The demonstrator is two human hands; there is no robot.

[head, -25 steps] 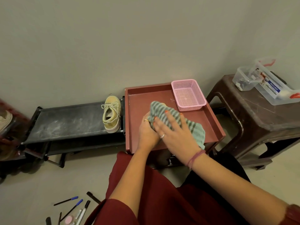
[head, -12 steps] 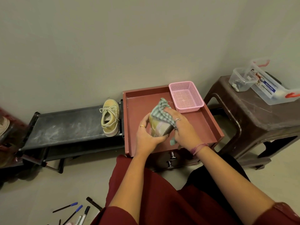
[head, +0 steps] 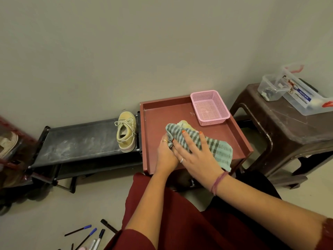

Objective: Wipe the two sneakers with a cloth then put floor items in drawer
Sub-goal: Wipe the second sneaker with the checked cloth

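Note:
One yellow sneaker (head: 126, 131) lies on the black shoe rack (head: 75, 145), against its right end. The second yellow sneaker (head: 184, 123) is on the red tray top of the drawer unit (head: 153, 120), almost wholly covered by a green striped cloth (head: 219, 150). My left hand (head: 165, 156) holds that sneaker from the left. My right hand (head: 193, 152) lies flat on the cloth, fingers spread, pressing it onto the shoe. Several pens and markers (head: 88, 235) lie on the floor at the lower left. A drawer knob (head: 192, 183) shows below my right wrist.
A pink mesh basket (head: 210, 107) stands in the tray's back right corner. To the right is a brown plastic stool (head: 288, 127) bearing clear containers (head: 295, 91). Another shoe (head: 8, 143) sits on a rack at the far left. My red clothing fills the lower middle.
Half a second ago the sneaker was tipped up between both hands with the cloth bunched on it. Now it lies low under the spread cloth, with my right hand flat on top.

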